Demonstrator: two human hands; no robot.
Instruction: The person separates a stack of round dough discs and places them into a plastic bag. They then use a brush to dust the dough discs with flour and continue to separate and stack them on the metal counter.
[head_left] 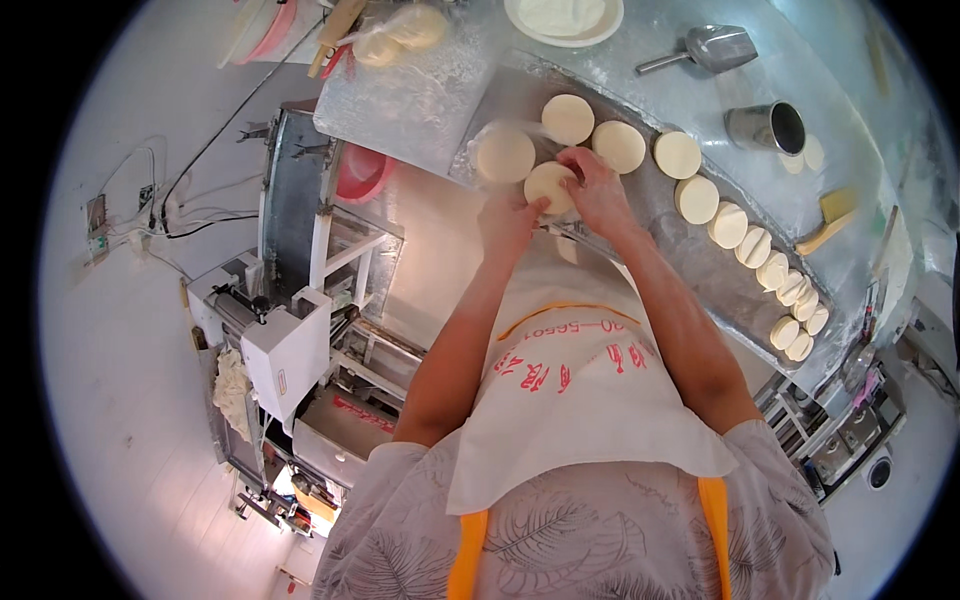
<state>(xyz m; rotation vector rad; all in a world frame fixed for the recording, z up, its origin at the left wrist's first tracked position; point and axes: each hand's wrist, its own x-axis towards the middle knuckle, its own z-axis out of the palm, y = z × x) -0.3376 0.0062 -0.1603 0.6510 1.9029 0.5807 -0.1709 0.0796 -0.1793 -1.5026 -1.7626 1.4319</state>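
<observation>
**Gripping one pale disc (546,187) two-handed at left end of tray (705,262)**

Pinching with left grip (508,222) at near-left rim, thumb on the edge. Pinching with right grip (597,190) at right rim, fingers curled over the side. Both closed on the same disc. Cannot tell whether touching tray underneath or held just clear of it.

Just beyond the held disc: one blurred pale disc (505,155). To the right of that, on the tray: a long curved line of discs (677,155), well spaced first, then bunched and overlapping at the far right end, some with a line across the face.

On table (650,35) beyond tray: white bowl (565,20) with white powder inside, then metal scoop (718,48), metal cup (765,128) lying on its side or tilted (cannot tell which), wooden-handled brush (830,218) near the right-hand tray edge. At upper left: clear bag (415,28) with pale lumps inside, near a wooden stick (336,32).

Below table, left: pink tub (364,173). Wearing white apron (585,400), orange straps, red print.
</observation>
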